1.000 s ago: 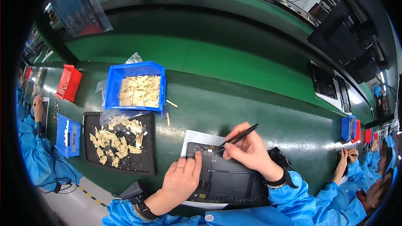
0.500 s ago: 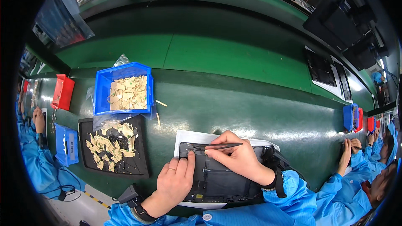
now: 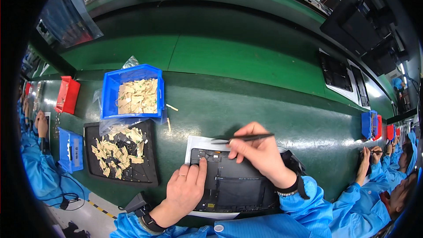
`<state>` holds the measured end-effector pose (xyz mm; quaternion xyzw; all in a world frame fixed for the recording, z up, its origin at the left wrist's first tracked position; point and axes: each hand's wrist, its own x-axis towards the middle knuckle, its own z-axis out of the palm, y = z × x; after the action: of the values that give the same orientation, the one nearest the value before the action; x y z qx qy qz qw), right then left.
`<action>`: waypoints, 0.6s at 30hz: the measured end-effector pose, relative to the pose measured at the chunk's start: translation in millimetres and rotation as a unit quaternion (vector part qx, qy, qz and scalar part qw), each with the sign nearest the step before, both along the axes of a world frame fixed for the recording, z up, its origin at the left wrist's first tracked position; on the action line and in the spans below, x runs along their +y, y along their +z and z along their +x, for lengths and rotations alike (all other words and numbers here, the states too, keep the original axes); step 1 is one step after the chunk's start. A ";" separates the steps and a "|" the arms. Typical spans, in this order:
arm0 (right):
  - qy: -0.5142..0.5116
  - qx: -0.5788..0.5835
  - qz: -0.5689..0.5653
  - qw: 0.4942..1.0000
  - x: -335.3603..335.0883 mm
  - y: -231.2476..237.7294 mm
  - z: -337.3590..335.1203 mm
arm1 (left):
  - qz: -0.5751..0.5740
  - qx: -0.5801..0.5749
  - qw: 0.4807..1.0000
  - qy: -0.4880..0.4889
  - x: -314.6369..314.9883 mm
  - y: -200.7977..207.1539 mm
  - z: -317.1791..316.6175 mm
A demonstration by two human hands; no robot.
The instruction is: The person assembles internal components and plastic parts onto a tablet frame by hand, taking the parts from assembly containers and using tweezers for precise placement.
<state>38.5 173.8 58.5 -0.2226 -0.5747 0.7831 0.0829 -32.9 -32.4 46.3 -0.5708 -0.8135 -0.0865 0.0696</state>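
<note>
Black tweezers (image 3: 261, 137) have shifted farther from us, pinched in our right hand (image 3: 262, 156); our flat left hand (image 3: 183, 191) presumably steadies the device (image 3: 240, 189).

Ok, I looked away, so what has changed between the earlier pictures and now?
The right hand has moved rightward and away from the body, carrying the black pointed tool; its tip, over the dark panel before, now appears above the white sheet past the panel's far edge. Nothing was visibly taken or released. The left hand stays on the panel's left side; the blue bin and black tray stay put.
</note>
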 end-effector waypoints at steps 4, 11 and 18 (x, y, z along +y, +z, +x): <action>0.036 -0.030 0.022 0.999 13.3 13.9 -29.3 | 0.007 -0.012 0.999 0.030 1.7 -2.3 1.7; 0.166 -0.151 0.198 0.954 18.7 15.4 -49.3 | 0.034 -0.017 0.999 0.038 3.8 0.7 3.8; 0.041 -0.077 0.260 0.962 13.9 -19.9 10.7 | 0.024 -0.044 0.998 0.024 17.5 -2.1 -1.5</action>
<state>49.2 187.7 38.6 -0.2288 -0.7716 0.5904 0.0610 -34.4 -14.9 44.1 -0.5446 -0.8272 -0.1295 0.0496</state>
